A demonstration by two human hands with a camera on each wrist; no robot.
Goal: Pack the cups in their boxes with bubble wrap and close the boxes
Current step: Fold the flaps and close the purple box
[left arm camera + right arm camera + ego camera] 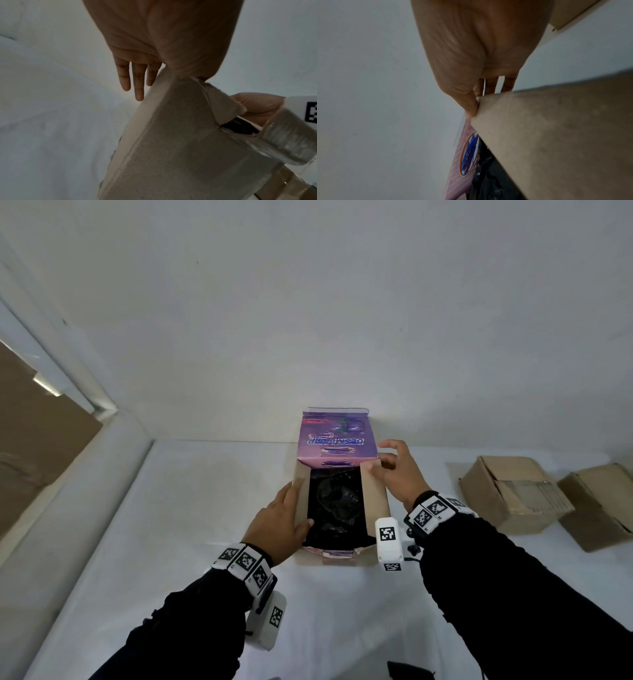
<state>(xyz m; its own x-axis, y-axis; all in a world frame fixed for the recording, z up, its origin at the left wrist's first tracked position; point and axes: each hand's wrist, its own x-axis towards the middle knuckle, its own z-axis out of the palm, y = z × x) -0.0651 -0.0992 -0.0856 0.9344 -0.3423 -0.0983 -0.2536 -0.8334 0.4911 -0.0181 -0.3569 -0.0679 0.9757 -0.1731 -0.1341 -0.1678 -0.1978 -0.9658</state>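
A purple printed box (337, 440) stands open in the middle of the white table, its lid flap up at the far side. Inside lies a cup wrapped in black bubble wrap (337, 498). My left hand (291, 508) holds the brown left side flap (302, 494), with the thumb over its inner face and straight fingers (139, 81) along the outside. My right hand (383, 463) pinches the far corner of the right side flap (375, 501); the thumb tip (471, 108) sits on its edge and the fingers are behind it. The black wrap (488, 175) shows under that flap.
Two plain brown cardboard boxes (513, 498) (603, 505) sit at the right end of the table (171, 542). A white wall rises right behind the purple box. A brown board (34, 440) lies beyond the table's left edge. A dark item (407, 671) pokes in at the bottom.
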